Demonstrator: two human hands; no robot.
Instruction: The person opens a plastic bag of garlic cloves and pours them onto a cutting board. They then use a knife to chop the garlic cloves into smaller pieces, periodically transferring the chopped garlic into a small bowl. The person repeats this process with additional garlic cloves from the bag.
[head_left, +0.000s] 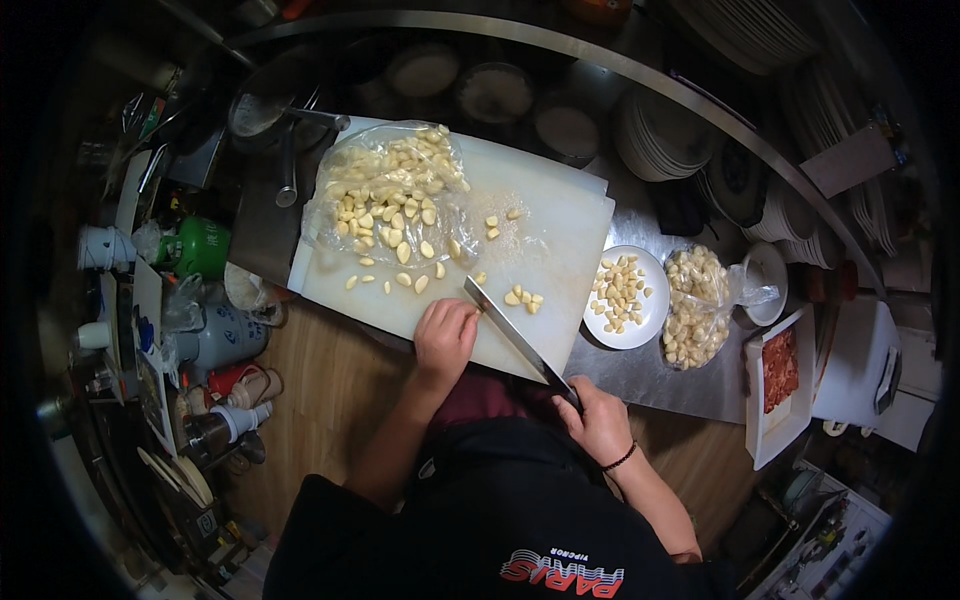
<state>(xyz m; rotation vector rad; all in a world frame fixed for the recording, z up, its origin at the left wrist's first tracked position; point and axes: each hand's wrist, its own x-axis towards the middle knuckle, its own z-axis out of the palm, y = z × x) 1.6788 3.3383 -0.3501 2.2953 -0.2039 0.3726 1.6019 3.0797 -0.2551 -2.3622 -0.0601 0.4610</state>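
Note:
A knife (517, 337) lies in the grip of my right hand (600, 424), which wears a dark beaded bracelet. Its blade slants over the white cutting board (555, 255), tip pointing away from me. My left hand (447, 337) rests at the board with curled fingers close against the blade; a small pale piece, apparently garlic, shows at the fingertips. One garlic clove (480, 278) sits by the blade tip. Right of the knife is a small group of garlic pieces (525, 298). An opened clear plastic bag (390, 187) of peeled garlic cloves lies at the board's left, with loose cloves below it.
Right of the board, a white plate (652, 330) holds garlic pieces, beside a full plastic bag of garlic (696, 307). Farther right are a white bowl (766, 285) and a white tray (765, 442) of red meat. Stacked plates (652, 142) and pan handles (286, 169) border the board's far side.

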